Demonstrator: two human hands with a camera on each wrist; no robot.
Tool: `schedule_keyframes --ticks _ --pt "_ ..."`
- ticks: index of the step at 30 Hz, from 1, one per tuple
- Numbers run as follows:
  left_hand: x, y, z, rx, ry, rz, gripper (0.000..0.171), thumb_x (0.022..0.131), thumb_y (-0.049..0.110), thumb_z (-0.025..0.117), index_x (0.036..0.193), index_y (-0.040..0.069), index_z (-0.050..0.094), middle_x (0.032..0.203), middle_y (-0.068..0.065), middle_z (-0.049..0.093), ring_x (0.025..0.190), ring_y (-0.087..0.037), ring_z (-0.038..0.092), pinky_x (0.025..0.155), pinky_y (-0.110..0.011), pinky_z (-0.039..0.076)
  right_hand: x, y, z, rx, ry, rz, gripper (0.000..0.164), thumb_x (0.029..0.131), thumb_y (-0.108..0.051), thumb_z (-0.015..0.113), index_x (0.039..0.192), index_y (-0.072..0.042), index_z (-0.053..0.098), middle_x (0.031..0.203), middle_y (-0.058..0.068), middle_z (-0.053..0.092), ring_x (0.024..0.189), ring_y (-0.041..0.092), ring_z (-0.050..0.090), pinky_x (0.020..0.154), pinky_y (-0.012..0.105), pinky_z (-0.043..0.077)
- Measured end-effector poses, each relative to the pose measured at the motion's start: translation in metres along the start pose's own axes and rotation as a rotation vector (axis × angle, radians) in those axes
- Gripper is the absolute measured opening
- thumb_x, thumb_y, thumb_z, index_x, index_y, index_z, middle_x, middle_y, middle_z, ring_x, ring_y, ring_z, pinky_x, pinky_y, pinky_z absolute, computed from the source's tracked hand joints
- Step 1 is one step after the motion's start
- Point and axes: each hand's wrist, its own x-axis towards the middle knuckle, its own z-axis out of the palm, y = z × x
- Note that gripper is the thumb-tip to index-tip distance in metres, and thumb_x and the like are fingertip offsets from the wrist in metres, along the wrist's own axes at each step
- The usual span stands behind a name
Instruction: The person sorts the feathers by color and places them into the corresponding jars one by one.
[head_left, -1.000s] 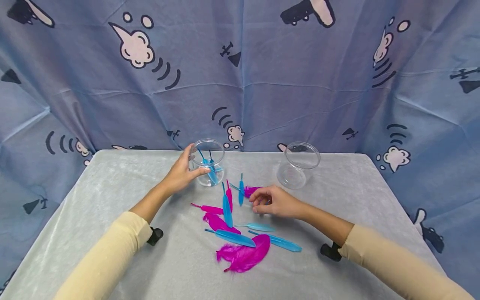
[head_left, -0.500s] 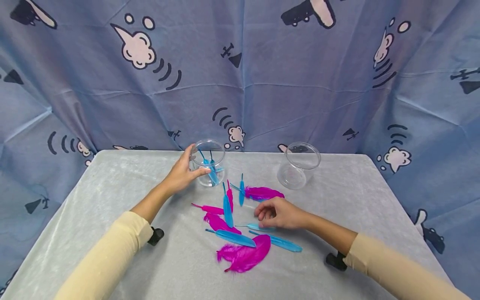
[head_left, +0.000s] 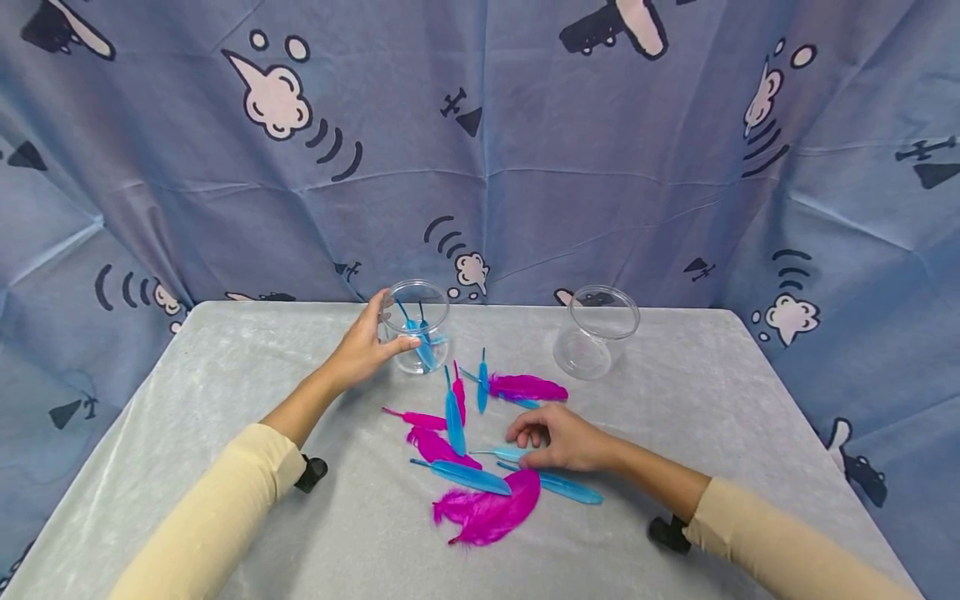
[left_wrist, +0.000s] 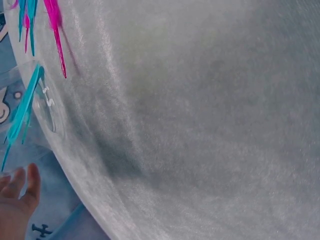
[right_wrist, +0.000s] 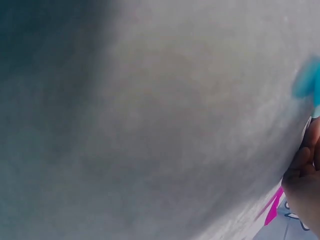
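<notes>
In the head view my left hand (head_left: pixel 363 343) grips the side of a clear plastic cup (head_left: pixel 416 292), thumb across its front; a few blue feathers (head_left: pixel 423 343) stand inside. The left wrist view shows these feathers (left_wrist: pixel 22 107) through the cup wall, above my fingers (left_wrist: pixel 32 182). My right hand (head_left: pixel 566 437) hovers over the pile, thumb and bent fingers spread apart around a pale blue feather (head_left: pixel 498 452), part of which the hand hides. Just below it lie a blue feather (head_left: pixel 573 487) and a large magenta feather (head_left: pixel 498 512).
Another clear cup (head_left: pixel 585 354) stands at the back right. More magenta feathers (head_left: pixel 528 387) and blue feathers (head_left: pixel 454 421) lie scattered mid-table on the grey cloth (head_left: pixel 337 525). A printed blue curtain (head_left: pixel 525 208) hangs behind the table.
My right hand has drawn back from the magenta feather at the upper right toward the pale blue one, its thumb and fingers spreading. The left hand and cup have stayed put.
</notes>
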Motion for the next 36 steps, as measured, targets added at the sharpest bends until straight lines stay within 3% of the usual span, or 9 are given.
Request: schedule_keyframes --ticks 9,24,36 --pt "0.000 0.001 0.000 0.007 -0.001 -0.012 0.100 0.089 0.037 0.075 0.159 0.009 0.009 0.161 -0.021 0.022 0.144 -0.042 0.029 0.114 -0.059 0.028 0.001 0.002 0.000 0.020 -0.003 0.018 0.025 0.083 -0.014 0.081 0.106 -0.010 0.073 0.085 -0.003 0.066 0.079 0.016 0.059 0.073 0.024 0.050" --pt "0.000 0.001 0.000 0.005 -0.005 -0.016 0.100 0.090 0.037 0.075 0.159 0.010 0.009 0.161 -0.020 0.022 0.145 -0.041 0.028 0.115 -0.058 0.027 0.005 -0.004 -0.011 0.106 -0.026 0.062 0.019 0.089 -0.006 0.074 0.106 -0.001 0.071 0.083 0.004 0.066 0.075 0.016 0.057 0.068 0.020 0.050" --pt "0.001 0.001 0.000 0.003 -0.008 -0.019 0.100 0.090 0.037 0.075 0.159 0.009 0.008 0.162 -0.020 0.020 0.145 -0.041 0.027 0.115 -0.058 0.026 0.017 -0.011 -0.028 0.121 0.032 0.092 0.028 0.089 0.000 0.070 0.116 0.006 0.065 0.088 0.005 0.061 0.077 0.017 0.057 0.062 0.020 0.049"
